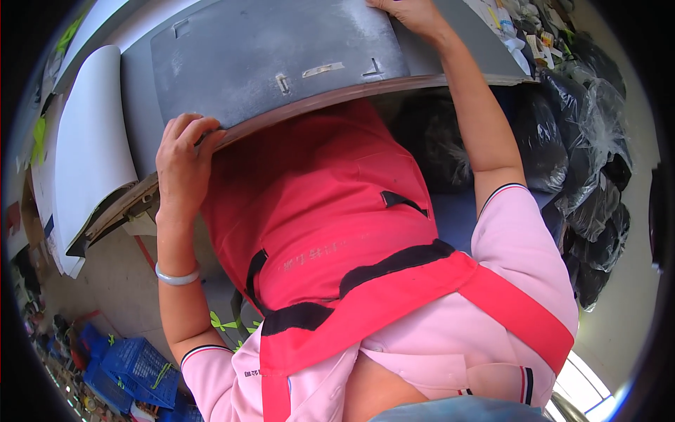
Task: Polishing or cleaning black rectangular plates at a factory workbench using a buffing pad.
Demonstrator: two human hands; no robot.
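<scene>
A flat dark grey board (232, 63) lies on the grey worktop (139, 98), with whitish scuffs and a few short strips of tape or cut marks on its face. My left hand (184, 158) is closed at the board's near left corner, its fingers curled and the thumb by the table's front edge. At the far right corner my right hand (418, 15) grips the board's edge, its fingertips partly cut off by the top of the view. A pale bangle (177, 278) circles my left wrist.
A curled white sheet (91, 148) hangs over the table's left end. Black plastic bags (538, 141) crowd beneath and beside the table at the right. Small items (538, 42) lie piled at the far right. Blue crates (144, 369) stand low on the left. My red apron (316, 190) reaches under the table edge.
</scene>
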